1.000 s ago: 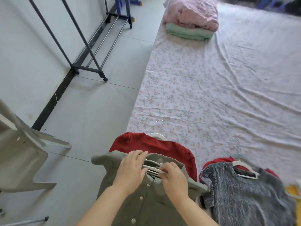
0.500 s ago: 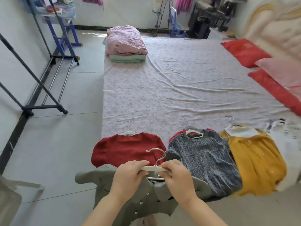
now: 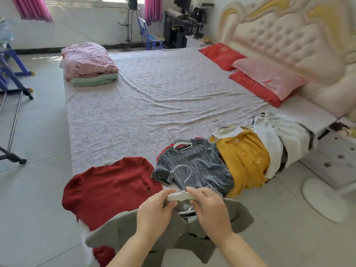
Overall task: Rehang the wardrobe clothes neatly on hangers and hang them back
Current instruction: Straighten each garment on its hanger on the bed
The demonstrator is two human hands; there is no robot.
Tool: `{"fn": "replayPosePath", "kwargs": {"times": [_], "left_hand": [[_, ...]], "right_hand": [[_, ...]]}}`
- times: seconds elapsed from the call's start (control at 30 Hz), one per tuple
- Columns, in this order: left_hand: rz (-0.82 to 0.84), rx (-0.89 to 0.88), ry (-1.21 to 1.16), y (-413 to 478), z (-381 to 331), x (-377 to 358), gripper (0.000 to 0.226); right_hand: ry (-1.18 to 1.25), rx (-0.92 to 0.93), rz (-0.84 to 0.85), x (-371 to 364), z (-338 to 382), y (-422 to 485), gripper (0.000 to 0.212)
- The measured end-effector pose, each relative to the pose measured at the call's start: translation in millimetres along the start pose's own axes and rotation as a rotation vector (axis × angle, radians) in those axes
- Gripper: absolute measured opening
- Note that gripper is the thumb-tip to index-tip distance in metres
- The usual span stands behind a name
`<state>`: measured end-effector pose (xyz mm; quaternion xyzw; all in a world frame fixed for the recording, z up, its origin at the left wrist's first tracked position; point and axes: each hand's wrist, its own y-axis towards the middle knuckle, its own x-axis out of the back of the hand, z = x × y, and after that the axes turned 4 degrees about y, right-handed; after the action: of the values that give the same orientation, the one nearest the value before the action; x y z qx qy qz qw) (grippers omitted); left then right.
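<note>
You pinch one white hanger (image 3: 180, 196) with the curled fingers of both hands, left hand (image 3: 154, 212) and right hand (image 3: 210, 211). The grey garment (image 3: 192, 241) hangs beneath them, at the near edge of the bed (image 3: 154, 105). Four tops lie there in a row: red top (image 3: 109, 187), grey knit (image 3: 194, 162), yellow cardigan (image 3: 244, 157), white top (image 3: 273, 135).

1. The hanger (image 3: 181, 196) I hold is smooth white plastic with a thin wire hook.
2. My grey coat (image 3: 238, 214), bottom centre, is matt, felt-like cloth.
3. The red top (image 3: 113, 187) and speckled sweater (image 3: 196, 164) are soft matt knit.
4. The sheet (image 3: 154, 105) is thin, creased cloth.
5. The headboard (image 3: 285, 35), upper right, looks glossy and padded.
</note>
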<state>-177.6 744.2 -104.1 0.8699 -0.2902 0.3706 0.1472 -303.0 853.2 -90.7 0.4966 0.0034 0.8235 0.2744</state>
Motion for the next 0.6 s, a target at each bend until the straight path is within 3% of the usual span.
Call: {"fn": "replayPosePath", "kwargs": {"times": [0.37,0.6], "left_hand": [[-0.068,0.090,-0.054,4.7,-120.1,-95.5,0.028],[-0.094,0.128,-0.094,35.2,-149.9,-124.6,0.025]], "right_hand": [[-0.006,0.156,-0.113,95.6,-129.5,-3.7,0.040],[0.027,0.219,-0.096,110.4,-179.1,33.1,0.040]]}}
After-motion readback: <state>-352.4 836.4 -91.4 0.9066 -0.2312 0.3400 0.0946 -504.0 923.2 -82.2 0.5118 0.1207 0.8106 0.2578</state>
